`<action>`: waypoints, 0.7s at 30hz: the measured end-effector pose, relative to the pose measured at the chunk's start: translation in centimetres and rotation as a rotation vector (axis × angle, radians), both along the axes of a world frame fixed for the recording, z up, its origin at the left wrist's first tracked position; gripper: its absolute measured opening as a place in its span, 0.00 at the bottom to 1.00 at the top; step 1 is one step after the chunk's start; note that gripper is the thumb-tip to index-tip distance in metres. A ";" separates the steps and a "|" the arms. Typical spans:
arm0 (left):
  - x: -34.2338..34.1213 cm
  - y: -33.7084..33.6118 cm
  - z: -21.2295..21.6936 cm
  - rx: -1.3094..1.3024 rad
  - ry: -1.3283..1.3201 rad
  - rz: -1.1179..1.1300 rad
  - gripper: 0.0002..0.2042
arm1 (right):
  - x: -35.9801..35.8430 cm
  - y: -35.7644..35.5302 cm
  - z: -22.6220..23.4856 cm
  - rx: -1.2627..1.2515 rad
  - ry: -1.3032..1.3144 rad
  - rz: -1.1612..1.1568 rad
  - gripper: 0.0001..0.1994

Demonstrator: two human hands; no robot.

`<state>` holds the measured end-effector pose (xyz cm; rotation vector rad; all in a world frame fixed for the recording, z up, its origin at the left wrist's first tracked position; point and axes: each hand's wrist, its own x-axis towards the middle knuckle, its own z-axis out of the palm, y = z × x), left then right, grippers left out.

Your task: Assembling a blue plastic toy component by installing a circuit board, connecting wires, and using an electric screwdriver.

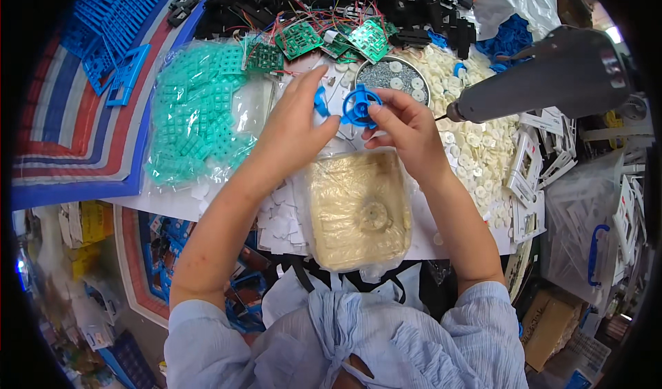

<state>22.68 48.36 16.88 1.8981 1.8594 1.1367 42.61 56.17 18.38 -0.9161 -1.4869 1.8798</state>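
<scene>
My right hand [414,128] pinches a round blue plastic part [360,106] with an open ring, a hub and small tabs, held up above the worktable. Beside it, my left hand [295,126] has its thumb reaching toward the ring and its forefinger raised. A small blue plastic piece [321,102] shows in the curl of that hand, partly hidden by the fingers. Just behind the ring stands a round metal tray [372,74] with grey granules and several white discs. Nearer to me lies a tan block wrapped in clear film [345,196], with a round raised spot on it.
Teal plastic parts fill a clear bag [196,113] at the left. Green circuit boards [298,39] with wires and black parts lie at the back. Cream discs [476,148] are heaped at the right, under a dark power tool [538,79]. White paper pieces [283,217] lie in front.
</scene>
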 end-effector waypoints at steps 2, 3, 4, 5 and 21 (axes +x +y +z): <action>-0.5 -0.4 0.7 0.089 0.131 -0.042 0.26 | 0.2 -0.6 0.5 -0.059 -0.012 0.043 0.18; -0.2 -0.5 1.3 0.011 0.015 -0.085 0.25 | 0.7 -0.8 0.7 -0.089 -0.022 0.054 0.18; -0.1 -0.7 1.9 -0.066 -0.099 -0.113 0.24 | 1.3 -0.9 0.8 -0.116 -0.034 0.113 0.18; 0.8 -1.5 2.8 -0.269 -0.388 -0.160 0.23 | 2.1 -1.2 1.3 -0.125 -0.041 0.115 0.18; 7.5 -12.5 -0.1 -0.090 0.003 -0.327 0.12 | 7.2 -8.0 -0.5 1.088 -0.521 0.294 0.19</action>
